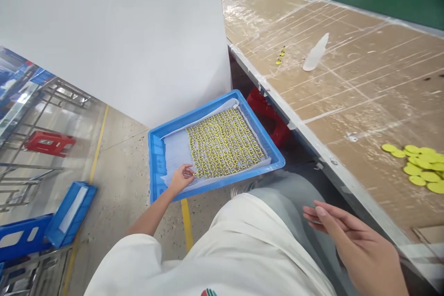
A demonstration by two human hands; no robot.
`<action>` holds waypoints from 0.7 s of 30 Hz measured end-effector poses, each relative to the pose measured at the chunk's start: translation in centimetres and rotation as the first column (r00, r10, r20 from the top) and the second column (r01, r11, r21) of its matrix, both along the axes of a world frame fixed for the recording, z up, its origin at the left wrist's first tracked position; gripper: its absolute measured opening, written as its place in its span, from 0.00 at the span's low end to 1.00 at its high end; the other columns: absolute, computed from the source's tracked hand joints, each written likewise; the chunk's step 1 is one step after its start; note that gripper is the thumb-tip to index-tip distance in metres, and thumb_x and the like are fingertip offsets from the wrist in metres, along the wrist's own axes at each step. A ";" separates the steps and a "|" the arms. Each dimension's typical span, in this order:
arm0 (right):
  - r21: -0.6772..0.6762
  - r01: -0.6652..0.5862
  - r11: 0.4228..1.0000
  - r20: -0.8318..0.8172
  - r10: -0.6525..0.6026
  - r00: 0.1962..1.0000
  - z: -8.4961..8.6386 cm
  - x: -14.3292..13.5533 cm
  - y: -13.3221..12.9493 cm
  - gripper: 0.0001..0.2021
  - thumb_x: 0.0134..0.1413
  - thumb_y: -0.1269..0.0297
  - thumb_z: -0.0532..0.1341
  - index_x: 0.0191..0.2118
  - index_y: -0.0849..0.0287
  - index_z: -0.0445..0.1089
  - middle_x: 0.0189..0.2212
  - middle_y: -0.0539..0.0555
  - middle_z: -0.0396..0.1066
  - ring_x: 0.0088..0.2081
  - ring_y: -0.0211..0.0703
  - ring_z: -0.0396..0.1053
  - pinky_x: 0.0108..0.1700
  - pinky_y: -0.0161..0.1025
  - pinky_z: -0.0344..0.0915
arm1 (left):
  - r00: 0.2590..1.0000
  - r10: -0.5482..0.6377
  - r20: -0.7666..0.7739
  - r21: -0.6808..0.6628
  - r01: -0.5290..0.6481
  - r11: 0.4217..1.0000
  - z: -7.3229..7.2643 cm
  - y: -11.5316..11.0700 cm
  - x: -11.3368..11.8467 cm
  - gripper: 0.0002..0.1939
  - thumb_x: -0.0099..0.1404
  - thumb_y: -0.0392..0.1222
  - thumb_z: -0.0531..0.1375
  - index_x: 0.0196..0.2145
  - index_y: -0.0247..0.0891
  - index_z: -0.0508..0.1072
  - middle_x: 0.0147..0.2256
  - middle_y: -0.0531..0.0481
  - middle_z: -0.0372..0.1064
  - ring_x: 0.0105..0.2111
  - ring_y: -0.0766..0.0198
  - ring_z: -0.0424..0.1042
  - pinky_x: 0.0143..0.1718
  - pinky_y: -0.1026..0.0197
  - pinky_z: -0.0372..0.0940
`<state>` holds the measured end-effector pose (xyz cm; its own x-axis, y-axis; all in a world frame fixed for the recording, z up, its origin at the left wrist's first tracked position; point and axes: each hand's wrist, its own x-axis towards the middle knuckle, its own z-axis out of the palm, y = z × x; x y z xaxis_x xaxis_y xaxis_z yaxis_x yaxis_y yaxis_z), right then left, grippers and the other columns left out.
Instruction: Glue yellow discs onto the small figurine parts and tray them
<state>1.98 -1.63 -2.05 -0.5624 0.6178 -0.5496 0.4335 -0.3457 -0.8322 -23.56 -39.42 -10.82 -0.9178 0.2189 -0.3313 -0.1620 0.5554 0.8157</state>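
A blue tray (215,190) lined with a white ribbed sheet (176,150) holds dense rows of small yellow-and-black pieces (225,143). My left hand (182,178) is over the tray's near left part, its thumb and fingertips pinched at the lower left corner of the rows, on a tiny yellow piece. Over my lap, beside the table edge, my right hand (350,236) has its thumb against the index finger, the other fingers loosely curled. Whatever lies between those fingertips, if anything, is hidden.
On the brown covered table (347,88) lie yellow discs (423,164), a short row of yellow pieces (280,55) and a whitish scrap (316,53). A white panel (121,32) stands behind the tray. Red stools (50,143) and blue trays (71,212) are around.
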 end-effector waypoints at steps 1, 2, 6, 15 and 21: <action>0.000 -0.003 1.000 0.010 0.003 1.000 -0.2 -0.1 -0.1 0.30 0.38 0.41 0.75 0.42 0.60 0.77 0.36 0.60 0.78 0.39 0.53 0.78 0.42 0.35 0.78 | 0.999 -0.010 0.038 -0.035 0.011 0.999 -0.8 -1.0 0.0 0.31 0.42 0.43 0.74 0.43 0.35 0.70 0.30 0.50 0.74 0.30 0.62 0.74 0.35 0.59 0.70; -0.003 -0.008 1.000 0.017 0.008 1.000 -0.3 -0.3 -0.2 0.30 0.37 0.41 0.75 0.42 0.60 0.77 0.36 0.60 0.78 0.39 0.53 0.78 0.42 0.34 0.78 | 0.997 -0.022 0.077 -0.063 0.027 0.998 -1.6 -1.7 0.0 0.30 0.42 0.41 0.74 0.43 0.35 0.70 0.29 0.51 0.74 0.29 0.63 0.74 0.35 0.59 0.70; -0.013 0.005 1.000 0.038 -0.005 0.999 -0.5 -1.0 -0.5 0.31 0.32 0.41 0.76 0.40 0.60 0.77 0.35 0.61 0.78 0.38 0.55 0.78 0.40 0.35 0.78 | 0.978 -0.076 0.196 -0.113 0.099 0.989 -4.4 -2.8 0.1 0.31 0.44 0.34 0.73 0.46 0.34 0.68 0.29 0.52 0.74 0.28 0.64 0.74 0.35 0.59 0.70; -0.009 -0.062 0.998 0.021 0.062 0.998 -1.7 -0.5 -0.4 0.31 0.38 0.43 0.75 0.45 0.60 0.76 0.39 0.59 0.78 0.43 0.54 0.77 0.44 0.32 0.76 | 0.954 -0.149 0.259 -0.208 0.205 0.956 -7.6 -2.3 -0.7 0.17 0.64 0.37 0.65 0.50 0.33 0.69 0.33 0.52 0.72 0.29 0.64 0.73 0.35 0.57 0.71; -0.037 -0.049 0.998 0.033 0.050 0.998 -2.2 -0.1 -0.2 0.30 0.37 0.45 0.76 0.45 0.60 0.76 0.40 0.59 0.78 0.44 0.55 0.77 0.44 0.32 0.76 | 0.968 -0.116 0.223 -0.294 0.180 0.939 -7.3 -1.5 -0.8 0.13 0.68 0.42 0.62 0.48 0.33 0.70 0.34 0.51 0.71 0.29 0.65 0.71 0.34 0.58 0.71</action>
